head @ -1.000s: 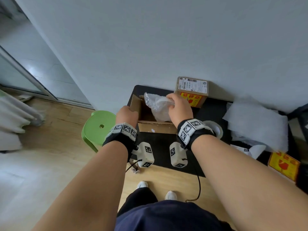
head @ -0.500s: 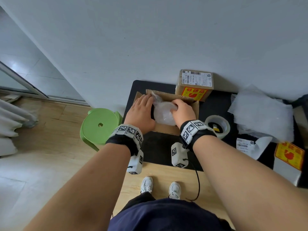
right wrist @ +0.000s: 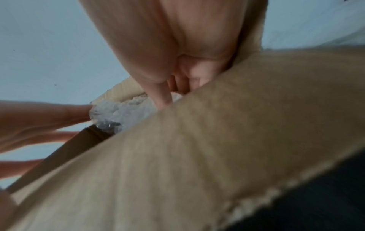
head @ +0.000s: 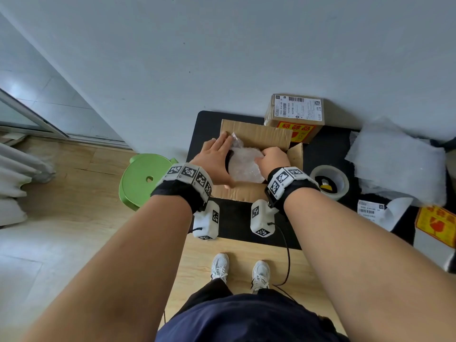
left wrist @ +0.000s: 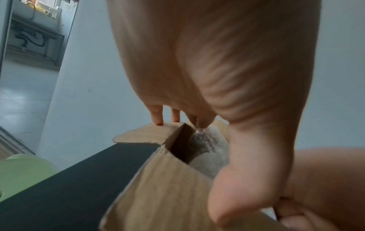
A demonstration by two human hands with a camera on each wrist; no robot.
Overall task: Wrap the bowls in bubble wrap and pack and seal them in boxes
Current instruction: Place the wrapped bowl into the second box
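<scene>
An open cardboard box (head: pixel 256 135) stands on the black table (head: pixel 234 218), its flaps spread. Inside it lies the bubble-wrapped bowl (head: pixel 243 166), a cloudy bundle also visible in the left wrist view (left wrist: pixel 205 145) and the right wrist view (right wrist: pixel 118 112). My left hand (head: pixel 214 159) lies along the bundle's left side with straight fingers. Its fingertips (left wrist: pixel 158 120) touch the far-left flap and the wrap. My right hand (head: pixel 274 160) curls over the bundle's right edge inside the box, thumb pressed down on the wrap (right wrist: pixel 162 96). The bowl itself is hidden by the wrap.
A sealed labelled box (head: pixel 296 114) stands behind against the wall. A tape roll (head: pixel 329 181) lies right of the open box, with bubble wrap sheets (head: pixel 397 164), a shipping label (head: pixel 380 211) and a red-and-yellow stickered box (head: pixel 434 225) further right. A green stool (head: pixel 145 178) stands left of the table.
The wrapped bowl went from above the box down into it. My left hand left the left flap and came to the bundle's side; both hands now sit lower in the box.
</scene>
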